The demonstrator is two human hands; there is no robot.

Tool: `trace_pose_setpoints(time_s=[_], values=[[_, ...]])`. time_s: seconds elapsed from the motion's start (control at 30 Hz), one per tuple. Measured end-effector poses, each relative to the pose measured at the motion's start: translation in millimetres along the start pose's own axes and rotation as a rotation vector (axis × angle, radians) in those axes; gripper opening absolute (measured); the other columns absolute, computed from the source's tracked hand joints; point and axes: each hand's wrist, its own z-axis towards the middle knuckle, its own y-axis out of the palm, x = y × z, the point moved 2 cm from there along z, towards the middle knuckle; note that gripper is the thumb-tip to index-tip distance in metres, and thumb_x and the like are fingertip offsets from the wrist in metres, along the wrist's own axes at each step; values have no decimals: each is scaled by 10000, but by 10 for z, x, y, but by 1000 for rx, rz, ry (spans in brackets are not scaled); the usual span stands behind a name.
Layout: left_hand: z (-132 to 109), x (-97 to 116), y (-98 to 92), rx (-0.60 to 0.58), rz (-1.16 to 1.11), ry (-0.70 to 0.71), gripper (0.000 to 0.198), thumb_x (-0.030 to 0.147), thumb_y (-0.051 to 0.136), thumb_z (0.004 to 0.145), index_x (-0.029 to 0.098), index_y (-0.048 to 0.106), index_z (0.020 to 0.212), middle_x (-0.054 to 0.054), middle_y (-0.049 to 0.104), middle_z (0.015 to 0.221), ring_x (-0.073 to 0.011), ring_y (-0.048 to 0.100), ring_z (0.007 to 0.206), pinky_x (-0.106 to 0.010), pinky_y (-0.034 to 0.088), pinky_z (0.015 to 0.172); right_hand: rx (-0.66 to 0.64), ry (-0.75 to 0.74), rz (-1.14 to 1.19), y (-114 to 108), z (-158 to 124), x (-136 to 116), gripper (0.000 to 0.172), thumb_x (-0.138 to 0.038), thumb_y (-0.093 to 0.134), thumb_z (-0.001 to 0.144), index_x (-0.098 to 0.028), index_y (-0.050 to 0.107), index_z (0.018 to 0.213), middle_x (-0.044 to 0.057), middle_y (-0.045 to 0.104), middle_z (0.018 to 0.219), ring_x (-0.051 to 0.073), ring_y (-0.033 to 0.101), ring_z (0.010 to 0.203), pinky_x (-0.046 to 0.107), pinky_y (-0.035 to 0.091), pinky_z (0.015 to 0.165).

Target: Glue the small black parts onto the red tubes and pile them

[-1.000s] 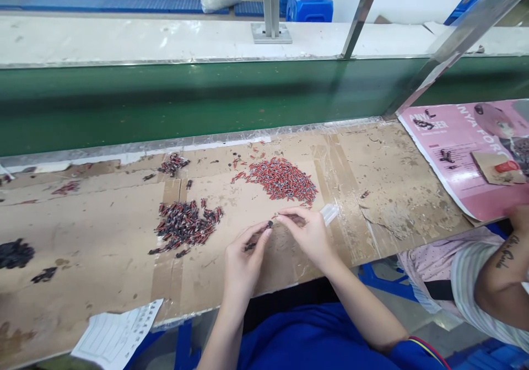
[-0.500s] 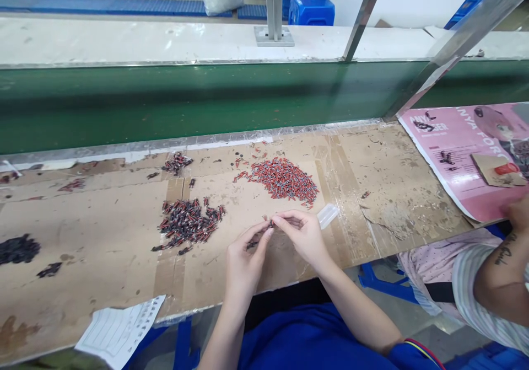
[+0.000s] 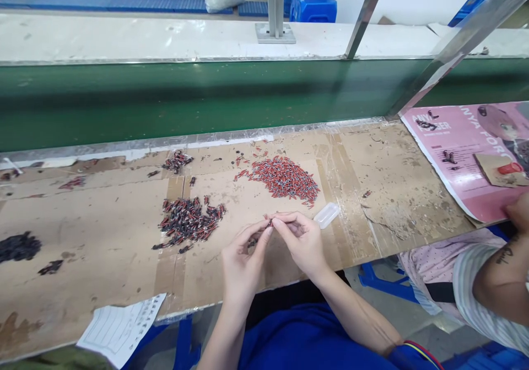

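My left hand [image 3: 243,257] and my right hand [image 3: 303,243] meet at their fingertips over the cardboard. Both pinch one small dark piece with a bit of red [image 3: 270,223], mostly covered by the fingers. Something dark also shows inside the curl of my left fingers, too small to name. Just beyond my hands lies a pile of small red pieces with silvery ends [image 3: 285,178]. To the left is a heap of black-and-red pieces [image 3: 190,222]. A small clear plastic box [image 3: 327,215] sits beside my right hand.
Black pieces [image 3: 19,247] lie at far left, and a printed paper [image 3: 122,328] hangs over the near edge. A green belt [image 3: 198,97] runs behind the cardboard-covered table [image 3: 119,248]. At right, another person's arm [image 3: 502,282] is by a pink poster [image 3: 463,166].
My hands stay together at the same spot, with the right fingers curled in slightly more. The clear box shows a little more and sits slightly turned. The view has shifted a little.
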Motion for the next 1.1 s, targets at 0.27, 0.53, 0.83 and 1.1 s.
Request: trace_pose_setpoints(time_s=[0.27,0.53,0.83,1.1], values=[[-55,34,-32,-22,75,98,194,356,699,793,213,759,909,-68,754,933,-199,689,893,-325,566,825,5,-45,-19,33,-30,-50,165,-364,709,809,-201,689,822,76,759,901,201,731,873,347,600,838],[-57,96,-58,-53,-48,36,180,349,723,768,207,752,876,-58,750,891,-186,697,855,-296,577,801,-85,44,49,-24,15,-68,210,-399,797,707,-206,717,725,54,765,864,207,734,881,353,596,849],[-62,125,-13,-33,-60,-5,253,400,714,761,171,728,868,-75,740,873,-177,686,813,-286,573,777,-169,28,63,-112,4,-122,196,-415,792,724,-231,769,788,55,778,923,228,732,939,384,597,874],[-100,150,52,-80,-65,13,203,360,682,804,177,712,886,-71,723,901,-176,668,857,-274,551,799,-118,-124,-103,-152,-43,-192,150,-262,729,792,-248,777,934,43,775,945,194,736,843,348,615,817]])
